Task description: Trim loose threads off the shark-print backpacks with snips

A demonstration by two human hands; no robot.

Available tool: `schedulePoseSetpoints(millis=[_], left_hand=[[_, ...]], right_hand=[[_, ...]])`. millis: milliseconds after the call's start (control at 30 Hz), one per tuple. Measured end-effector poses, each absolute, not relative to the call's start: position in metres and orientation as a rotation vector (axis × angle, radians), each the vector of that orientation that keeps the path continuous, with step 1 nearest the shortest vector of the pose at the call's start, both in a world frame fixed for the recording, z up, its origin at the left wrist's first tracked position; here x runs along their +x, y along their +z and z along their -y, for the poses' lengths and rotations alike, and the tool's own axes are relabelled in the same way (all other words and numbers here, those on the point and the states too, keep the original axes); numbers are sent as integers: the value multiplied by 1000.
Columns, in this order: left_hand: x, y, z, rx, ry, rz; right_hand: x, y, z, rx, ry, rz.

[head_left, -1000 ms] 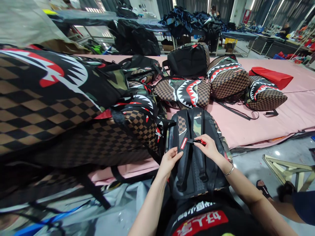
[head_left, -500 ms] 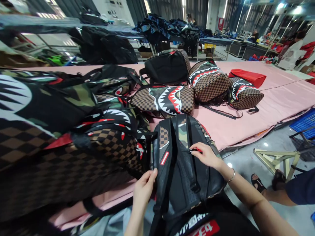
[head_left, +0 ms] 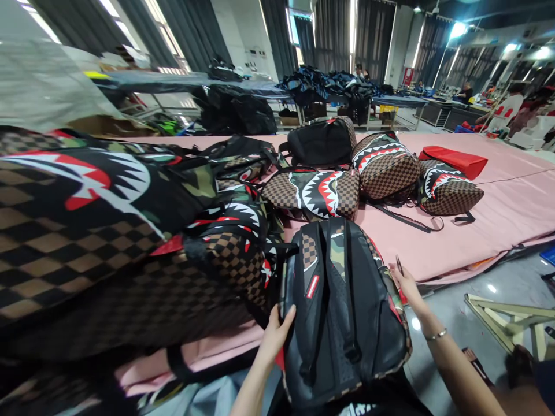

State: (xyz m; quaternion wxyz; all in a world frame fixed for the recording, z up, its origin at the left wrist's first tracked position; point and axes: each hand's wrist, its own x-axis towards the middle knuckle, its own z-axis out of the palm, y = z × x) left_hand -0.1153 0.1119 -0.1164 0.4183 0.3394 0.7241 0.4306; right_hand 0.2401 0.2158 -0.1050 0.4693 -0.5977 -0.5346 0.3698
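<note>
The black backpack [head_left: 336,329] lies straps up at the near side of the pink worktop [head_left: 459,242]. The left hand [head_left: 275,332] has its grip around the bag's left edge; the right hand [head_left: 408,287], beside its right edge, holds a small dark pointed tool [head_left: 399,265]

1. I record a backpack [head_left: 336,306] directly before me, between my left hand [head_left: 277,332] and right hand [head_left: 407,286].
2. A pile of bags [head_left: 87,248] lies to its left.
3. Behind it, more bags [head_left: 338,196] lie on the table [head_left: 507,216]; a pouch [head_left: 459,163] lies just behind the rightmost bag [head_left: 459,196].
4. Right of the table, a frame [head_left: 511,306] lies on the floor [head_left: 455,315].
</note>
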Motion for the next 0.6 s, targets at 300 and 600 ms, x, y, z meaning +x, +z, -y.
schedulePoseSetpoints(millis=[300, 600], left_hand=[[-93, -76, -79, 884, 1318, -1646], [-118, -22, -124, 1165, 1588, -1680]], right_hand=[[235, -78, -199, -1310, 1167, 1192], [230, -16, -171, -921, 852, 1032]])
